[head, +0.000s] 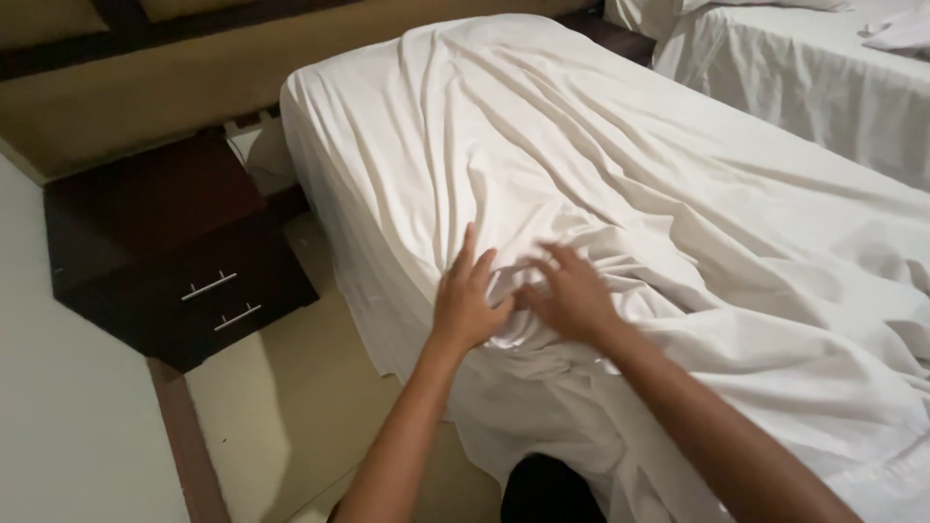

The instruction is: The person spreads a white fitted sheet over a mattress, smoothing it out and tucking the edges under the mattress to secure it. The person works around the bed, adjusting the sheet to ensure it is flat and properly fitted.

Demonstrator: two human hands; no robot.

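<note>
Centre of frame: left hand (468, 302) lies flat on the white sheet (620, 184), fingers spread and open, gripping nothing. Right hand (572, 293) sits just beside it to the right, slightly blurred, fingers spread and lightly curled over a bunched ridge of the cloth; whether it pinches the fold, cannot tell. The two hands almost touch at the thumbs.

The sheet covers the bed (407, 320) from upper centre to lower right, heavily wrinkled, folds fanning out from the hands; its edge hangs loose down the bed's left side, toward the floor (291, 416).

Left of frame: dark wooden nightstand (174, 261) with two metal drawer handles, standing near the bed's corner. Upper right: second bed (804, 87) in white linen, apart across a narrow gap. Upper left: tan headboard wall (145, 87).
</note>
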